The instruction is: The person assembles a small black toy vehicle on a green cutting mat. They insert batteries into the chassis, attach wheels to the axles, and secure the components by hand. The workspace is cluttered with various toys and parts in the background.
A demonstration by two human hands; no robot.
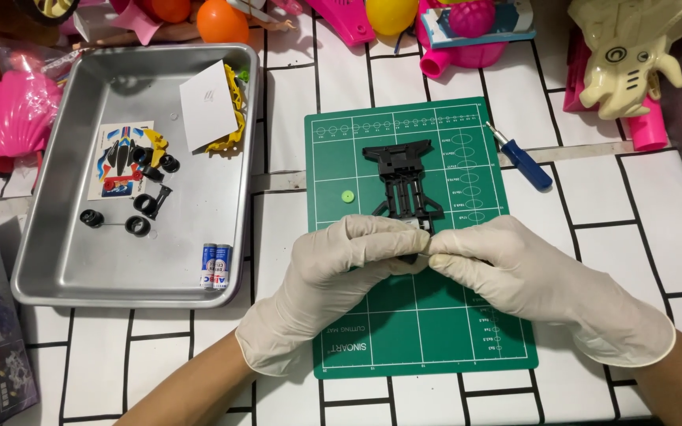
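Note:
A black plastic toy-car chassis (402, 180) lies on a green cutting mat (436, 331). Both my hands wear cream latex gloves. My left hand (341, 272) and my right hand (515, 272) meet at the near end of the chassis, fingertips pinched on it; the part under the fingers is hidden. A small green round piece (347, 196) sits on the mat left of the chassis.
A metal tray (65, 268) at left holds black wheels (137, 226), a sticker sheet (120, 158), a white card (207, 106), yellow sprue, and two batteries (215, 267). A blue-handled screwdriver (522, 160) lies right of the mat. Colourful toys crowd the far edge.

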